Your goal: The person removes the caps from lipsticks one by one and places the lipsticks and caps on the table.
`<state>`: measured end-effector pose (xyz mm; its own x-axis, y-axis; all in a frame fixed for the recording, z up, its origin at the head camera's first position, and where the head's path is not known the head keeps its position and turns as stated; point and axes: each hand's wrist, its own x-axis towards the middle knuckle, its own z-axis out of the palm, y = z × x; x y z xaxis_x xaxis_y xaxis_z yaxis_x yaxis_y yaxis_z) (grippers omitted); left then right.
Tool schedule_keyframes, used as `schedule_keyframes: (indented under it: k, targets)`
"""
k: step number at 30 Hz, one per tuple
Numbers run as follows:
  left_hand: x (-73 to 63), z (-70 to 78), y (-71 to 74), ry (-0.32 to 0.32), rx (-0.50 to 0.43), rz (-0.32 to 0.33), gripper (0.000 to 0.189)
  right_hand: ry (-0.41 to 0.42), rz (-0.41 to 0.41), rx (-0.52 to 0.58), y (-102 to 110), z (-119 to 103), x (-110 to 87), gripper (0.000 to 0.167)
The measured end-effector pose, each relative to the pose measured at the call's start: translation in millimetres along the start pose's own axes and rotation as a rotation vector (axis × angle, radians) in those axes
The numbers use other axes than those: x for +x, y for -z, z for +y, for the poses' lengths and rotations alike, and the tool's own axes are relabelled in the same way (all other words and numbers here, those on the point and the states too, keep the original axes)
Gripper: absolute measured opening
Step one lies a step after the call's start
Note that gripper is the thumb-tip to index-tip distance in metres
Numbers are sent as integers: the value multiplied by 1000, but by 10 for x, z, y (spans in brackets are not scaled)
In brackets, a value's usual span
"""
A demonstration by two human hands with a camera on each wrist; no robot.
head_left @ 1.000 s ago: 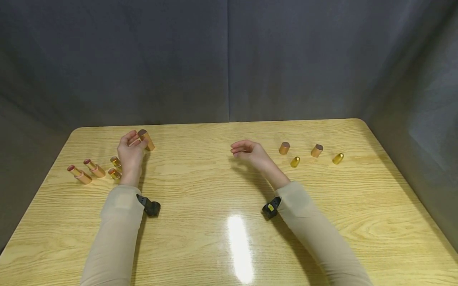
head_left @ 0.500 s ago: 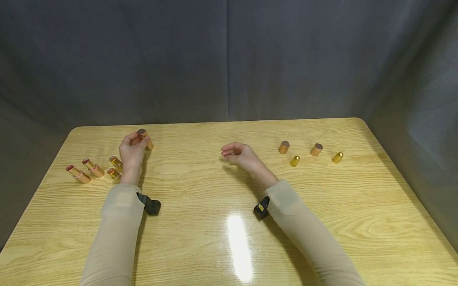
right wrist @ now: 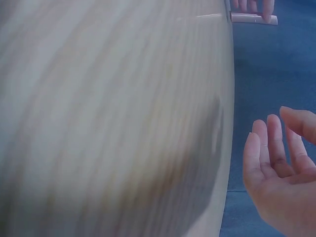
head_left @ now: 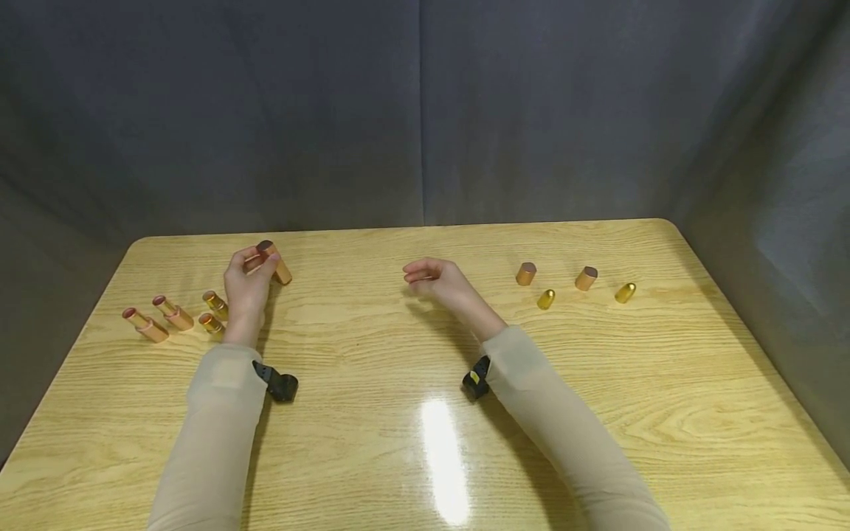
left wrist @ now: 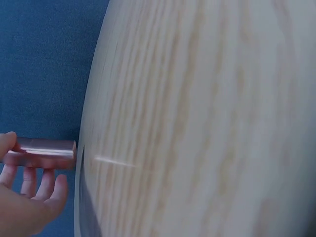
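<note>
In the head view my left hand (head_left: 244, 295) pinches a capped rose-gold lipstick (head_left: 282, 271) between thumb and fingers at the table's far left. Its dark-looking end points up. The left wrist view shows the same lipstick (left wrist: 49, 153) with its lower end close to the tabletop; whether it touches I cannot tell. My right hand (head_left: 440, 282) hovers over the table's middle, fingers loosely bent and holding nothing, as the right wrist view of that hand (right wrist: 284, 173) confirms. Beside my left wrist stand two gold lipsticks, one farther (head_left: 215, 302) and one nearer (head_left: 212, 324), partly covered by the hand.
Farther left stand two uncapped rose-gold lipsticks, an outer one (head_left: 147, 326) and an inner one (head_left: 174, 313). On the right are two rose-gold caps (head_left: 526, 273) and two gold rounded caps (head_left: 546, 299). A dark grey curtain (head_left: 425, 118) borders the wooden table (head_left: 358, 442).
My right hand has moved left across the table, away from the caps. The left hand has shifted very slightly right with the lipstick. Everything else stays in place.
</note>
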<state>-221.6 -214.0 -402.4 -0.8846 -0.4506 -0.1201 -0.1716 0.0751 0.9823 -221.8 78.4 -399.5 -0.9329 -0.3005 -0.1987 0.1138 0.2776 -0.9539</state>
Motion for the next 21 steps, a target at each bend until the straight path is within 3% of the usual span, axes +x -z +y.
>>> schedule_keyframes:
  k: [11,17,21]
  targets:
    - [-99,36,-55,-50,-29,-110,29,29,0,-22,-84,-122,73,34]
    - [-138,49,-97,-59,-31,-172,23,38,0,-52,-137,-197,89,34]
    - [-169,48,-113,-52,-26,-242,36,53,-7,-53,-183,-235,103,33]
